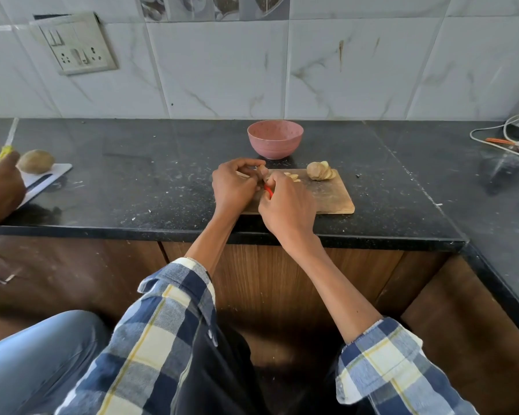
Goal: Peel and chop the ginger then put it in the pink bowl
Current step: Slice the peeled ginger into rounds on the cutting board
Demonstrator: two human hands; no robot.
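Wooden board (327, 196) lies on the black counter (162, 181), near its front edge. Both hands work over the board's left end. Left hand (232, 187) has fingers curled round a small knob of ginger (262, 171), which pokes up between thumb and fingertips, held just above the board. Right hand (286, 205) is clenched round a tool with a red handle (269, 191); only a sliver of red shows between the two hands, blade hidden, so cannot tell whether it is a knife or a peeler. The two hands touch or nearly touch at the ginger. Just right of the hands, a few pale slices (292, 176) lie flat on the board. Toward the board's far right corner sits a bigger cut piece (319, 171), slices fanned against it. Pink bowl (275, 138) stands on the counter just behind the board, upright; inside looks bare from this angle. Checked sleeves (174, 310) rolled back on both forearms. Far left of the board, well apart: a second person's hand (2, 187) over a white board (47, 178) with a brown potato-like lump (36, 161) on it. Far right of the board, cables (498, 142) on the counter. Tiled wall behind the bowl carries a switch plate (75, 44).
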